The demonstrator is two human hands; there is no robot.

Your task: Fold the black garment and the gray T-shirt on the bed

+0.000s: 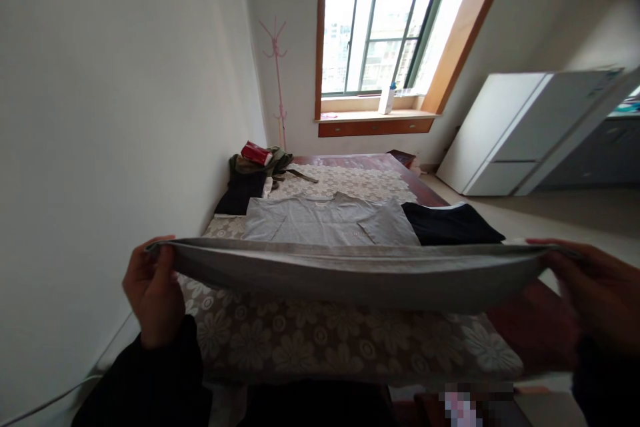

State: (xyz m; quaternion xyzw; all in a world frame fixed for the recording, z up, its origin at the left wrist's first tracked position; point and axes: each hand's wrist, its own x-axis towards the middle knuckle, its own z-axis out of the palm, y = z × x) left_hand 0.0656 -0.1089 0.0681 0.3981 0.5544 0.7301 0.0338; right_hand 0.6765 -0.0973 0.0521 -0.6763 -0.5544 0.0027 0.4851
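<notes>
A grey T-shirt (320,221) lies spread over the table, its neck end pointing toward the window. Its hem edge is lifted and stretched wide between my two hands, hanging in a shallow sag. My left hand (156,287) pinches the hem's left corner between thumb and fingers. At the opposite corner, my right hand (595,290) grips the hem, its fingers partly dark and blurred. Beneath the raised cloth shows a flower-patterned lace tablecloth (300,343).
Black folded cloth (450,223) sits right of the shirt. At the table's far left are another dark cloth (243,193), an olive bag (280,159) and a red packet (257,153). A wall runs close on the left; a pink coat stand (277,73) and white fridge (515,127) stand beyond.
</notes>
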